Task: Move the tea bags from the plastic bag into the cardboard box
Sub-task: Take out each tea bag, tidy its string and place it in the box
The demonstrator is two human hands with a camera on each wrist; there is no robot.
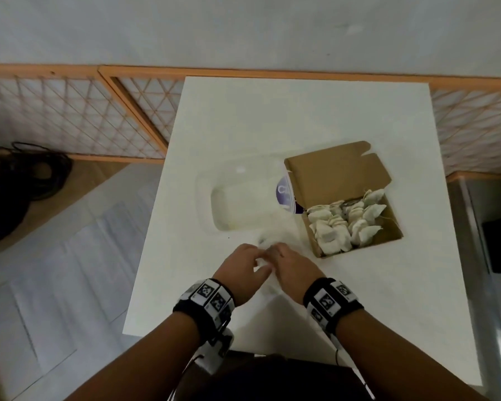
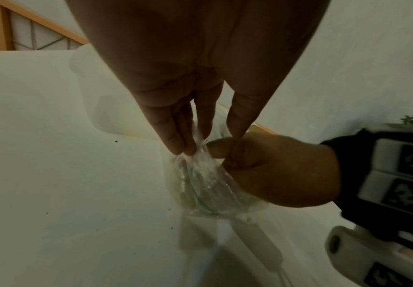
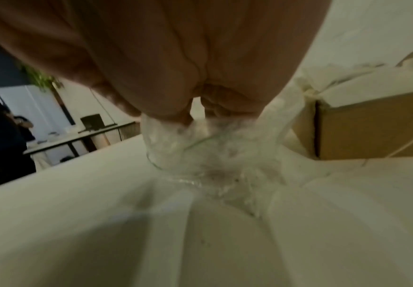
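An open brown cardboard box (image 1: pixel 342 180) stands at the table's right, holding several white tea bags (image 1: pixel 342 224). Near the front edge my two hands meet over a crumpled clear plastic bag (image 2: pixel 205 186). My left hand (image 1: pixel 243 270) pinches the bag's film between fingers and thumb. My right hand (image 1: pixel 292 270) grips the same bag, fingers curled into it (image 3: pixel 200 147). No tea bag shows inside the crumpled film. The box corner (image 3: pixel 372 128) stands just right of my right hand.
A clear plastic tray (image 1: pixel 243 204) lies left of the box, with a purple-printed item (image 1: pixel 285 195) between them. The white table (image 1: pixel 272 117) has edges on all sides. A wooden lattice screen (image 1: pixel 70 111) and black cables (image 1: pixel 21 180) lie to the left.
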